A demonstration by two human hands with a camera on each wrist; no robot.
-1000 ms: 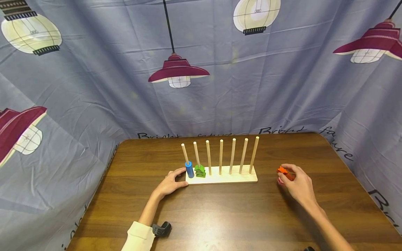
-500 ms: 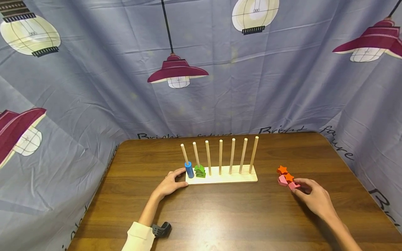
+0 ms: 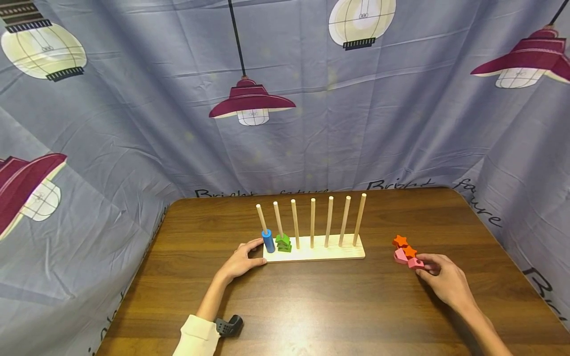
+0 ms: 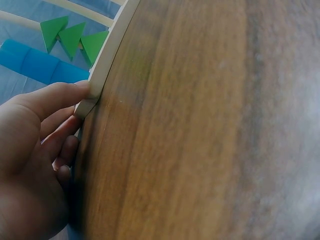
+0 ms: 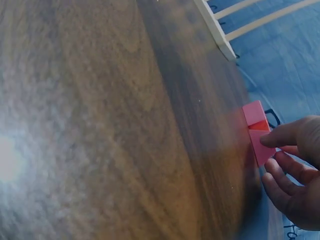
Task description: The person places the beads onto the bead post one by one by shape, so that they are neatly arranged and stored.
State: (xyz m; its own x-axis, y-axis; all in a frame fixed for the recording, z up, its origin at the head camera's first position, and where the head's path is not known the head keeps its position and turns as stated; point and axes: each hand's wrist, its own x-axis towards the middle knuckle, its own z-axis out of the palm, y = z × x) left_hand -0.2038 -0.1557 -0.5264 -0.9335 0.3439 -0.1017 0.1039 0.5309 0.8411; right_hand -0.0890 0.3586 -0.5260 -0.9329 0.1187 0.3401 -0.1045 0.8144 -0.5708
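A light wooden base (image 3: 316,253) carries a row of upright pegs; the leftmost holds a blue cylinder stack (image 3: 268,241), the second green triangular pieces (image 3: 283,243). My left hand (image 3: 238,262) grips the base's left end, thumb on its front edge in the left wrist view (image 4: 82,90). On the right, my right hand (image 3: 447,282) pinches a pink block (image 3: 416,263) between thumb and fingers. Touching or close to that block are another pink block (image 3: 400,255) and an orange star (image 3: 409,252), with a second orange star (image 3: 400,241) behind.
The brown wooden table (image 3: 329,306) ends at a back edge against a grey-blue curtain (image 3: 276,158) printed with lamps. A dark band (image 3: 229,326) sits at the left wrist.
My right hand has moved from the orange stars toward the front right, onto the nearer pink block, uncovering the stars. The left hand and the base stay in place.
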